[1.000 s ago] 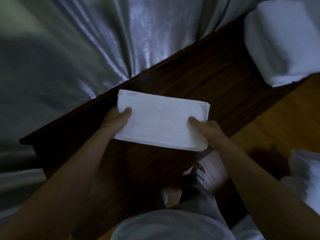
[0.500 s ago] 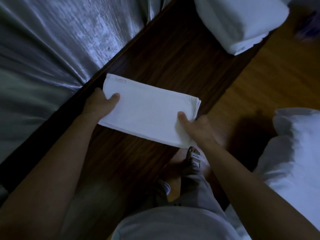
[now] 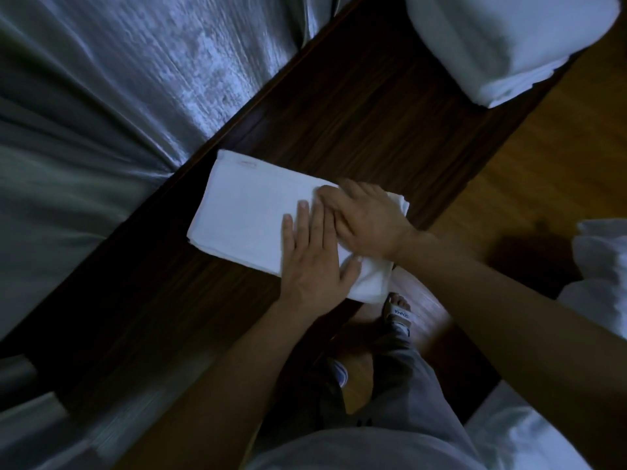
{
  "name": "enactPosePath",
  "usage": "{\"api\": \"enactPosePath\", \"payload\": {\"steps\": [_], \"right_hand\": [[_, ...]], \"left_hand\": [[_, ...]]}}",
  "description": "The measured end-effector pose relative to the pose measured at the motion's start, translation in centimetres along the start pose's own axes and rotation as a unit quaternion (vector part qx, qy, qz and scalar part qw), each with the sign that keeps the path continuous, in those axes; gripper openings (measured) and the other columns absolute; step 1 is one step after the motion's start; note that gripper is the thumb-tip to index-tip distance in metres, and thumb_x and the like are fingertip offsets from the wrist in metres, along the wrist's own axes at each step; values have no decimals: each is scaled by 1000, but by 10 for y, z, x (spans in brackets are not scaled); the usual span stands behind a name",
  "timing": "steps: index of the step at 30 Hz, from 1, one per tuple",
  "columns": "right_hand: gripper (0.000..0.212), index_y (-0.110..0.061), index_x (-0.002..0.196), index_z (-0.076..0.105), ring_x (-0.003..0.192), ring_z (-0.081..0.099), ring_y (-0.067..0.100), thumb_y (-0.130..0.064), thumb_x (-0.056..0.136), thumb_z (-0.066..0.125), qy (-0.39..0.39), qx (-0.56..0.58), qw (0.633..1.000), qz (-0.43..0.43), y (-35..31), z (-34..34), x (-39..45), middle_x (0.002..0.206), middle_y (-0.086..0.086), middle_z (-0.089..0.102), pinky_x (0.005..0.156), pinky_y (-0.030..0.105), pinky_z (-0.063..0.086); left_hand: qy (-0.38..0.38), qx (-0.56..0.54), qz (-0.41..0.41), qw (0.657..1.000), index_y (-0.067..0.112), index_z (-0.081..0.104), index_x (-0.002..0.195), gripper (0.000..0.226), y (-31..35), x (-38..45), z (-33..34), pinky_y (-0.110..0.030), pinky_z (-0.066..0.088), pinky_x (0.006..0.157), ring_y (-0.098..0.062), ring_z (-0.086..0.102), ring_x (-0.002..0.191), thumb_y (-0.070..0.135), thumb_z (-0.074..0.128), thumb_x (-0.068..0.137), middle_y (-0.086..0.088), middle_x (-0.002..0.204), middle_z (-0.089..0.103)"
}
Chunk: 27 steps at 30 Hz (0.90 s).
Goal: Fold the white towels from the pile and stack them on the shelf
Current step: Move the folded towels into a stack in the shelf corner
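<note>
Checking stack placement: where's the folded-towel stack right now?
Head view, top right corner: the stack sits on the dark wood shelf, up and right of the towel under both hands, with the curtain to its left.

The dark wooden shelf (image 3: 356, 106) carries a folded towel (image 3: 244, 212) and a towel stack (image 3: 502, 42).

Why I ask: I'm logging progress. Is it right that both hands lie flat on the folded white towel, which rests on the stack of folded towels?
Not quite. In the head view both the left hand and right hand lie flat on the folded white towel, but it rests on the dark wooden shelf, apart from the stack of folded towels.
</note>
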State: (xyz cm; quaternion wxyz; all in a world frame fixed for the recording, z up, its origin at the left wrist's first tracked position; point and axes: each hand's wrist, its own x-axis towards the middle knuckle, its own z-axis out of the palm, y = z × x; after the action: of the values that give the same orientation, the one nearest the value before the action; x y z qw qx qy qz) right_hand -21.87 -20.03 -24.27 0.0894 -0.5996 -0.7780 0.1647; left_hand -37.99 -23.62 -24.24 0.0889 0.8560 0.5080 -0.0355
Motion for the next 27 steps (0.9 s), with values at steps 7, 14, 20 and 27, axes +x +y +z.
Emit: {"api": "enactPosePath", "payload": {"steps": [7, 14, 20, 27], "right_hand": [[60, -18, 149, 45, 121, 57, 19, -29, 94, 65, -199, 212, 954, 75, 30, -45, 33, 135, 2, 58, 94, 26, 44], [40, -27, 136, 64, 119, 61, 4, -29, 97, 68, -209, 403, 882, 127, 80, -47, 12, 130, -12, 67, 104, 26, 49], [40, -17, 139, 61, 123, 58, 8, -32, 102, 60, 8, 561, 797, 223, 68, -10, -35, 133, -3, 64, 103, 23, 48], [52, -26, 143, 54, 130, 53, 10, -54, 99, 46, 126, 625, 702, 318, 53, -7, -67, 141, -5, 58, 116, 37, 40]], "left_hand": [[-33, 19, -10, 999, 8, 6, 161, 114, 6, 3, 4, -66, 4, 119, -46, -14, 152, 86, 31, 82, -21, 168, -6], [-84, -3, -81, 993, 12, -7, 160, 132, 31, 16, -8, -66, -7, 119, -45, -22, 150, 99, 27, 66, -23, 166, -14], [-62, 46, -81, 994, 8, -5, 160, 128, 67, 27, 5, -71, -1, 116, -45, -13, 152, 93, 31, 72, -25, 166, -11], [-115, 33, -86, 989, 15, -24, 156, 136, 63, 32, -2, -70, -5, 117, -42, -23, 151, 100, 27, 63, -19, 163, -27]]}}
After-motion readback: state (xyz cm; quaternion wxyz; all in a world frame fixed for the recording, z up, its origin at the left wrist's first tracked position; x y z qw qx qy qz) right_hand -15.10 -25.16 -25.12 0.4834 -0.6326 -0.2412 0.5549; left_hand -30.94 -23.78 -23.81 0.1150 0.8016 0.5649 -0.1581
